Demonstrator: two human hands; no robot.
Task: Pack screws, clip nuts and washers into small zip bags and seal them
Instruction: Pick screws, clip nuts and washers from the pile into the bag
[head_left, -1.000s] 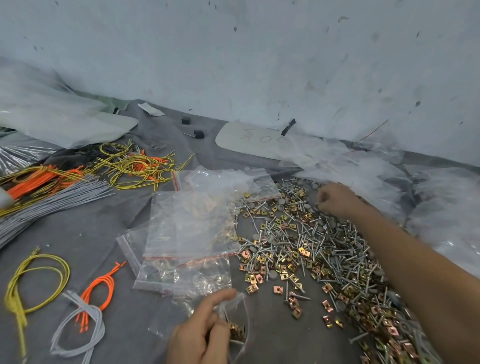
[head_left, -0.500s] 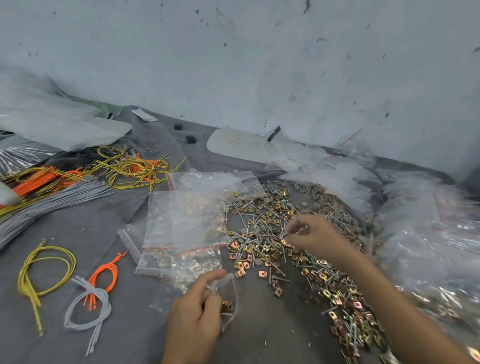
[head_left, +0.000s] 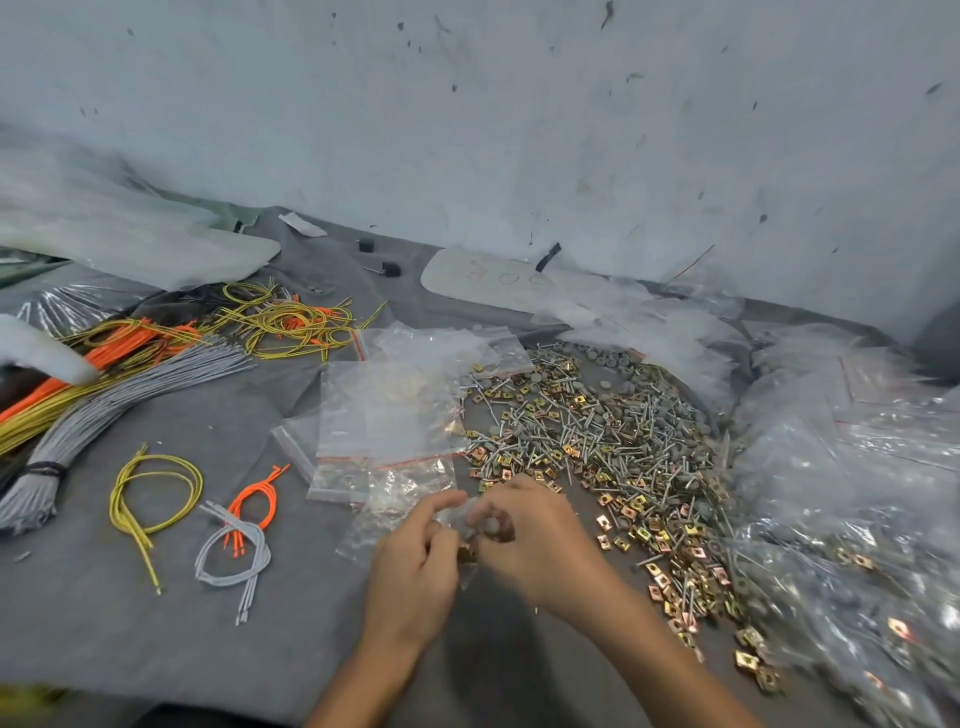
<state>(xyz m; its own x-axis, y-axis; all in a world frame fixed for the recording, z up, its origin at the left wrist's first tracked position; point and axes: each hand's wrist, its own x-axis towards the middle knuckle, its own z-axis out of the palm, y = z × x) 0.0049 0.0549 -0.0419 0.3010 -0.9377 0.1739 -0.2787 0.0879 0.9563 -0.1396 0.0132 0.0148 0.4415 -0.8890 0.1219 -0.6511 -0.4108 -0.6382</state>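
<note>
clear plastic small zip bag (head_left: 460, 519) pinched open by left hand (head_left: 415, 566) fingers, just above the grey counter (head_left: 156, 649) beside the hardware pile (head_left: 597, 436); right hand (head_left: 535, 540) fingers curl round grey washers (head_left: 491, 527) at its mouth. likely risk: the limp mouth folds shut, spilling pieces.

One camera sits on the person's head. It looks forward and down at the desk (head_left: 156, 639). It is close to the work: the left hand (head_left: 415, 566) and the right hand (head_left: 535, 540) show low in the middle, reaching in from the bottom edge. The wall (head_left: 519, 130) faces the camera and fills the top half. The wires (head_left: 130, 364) lie on the left side, and the pile of screws (head_left: 597, 441) on the right.
</note>
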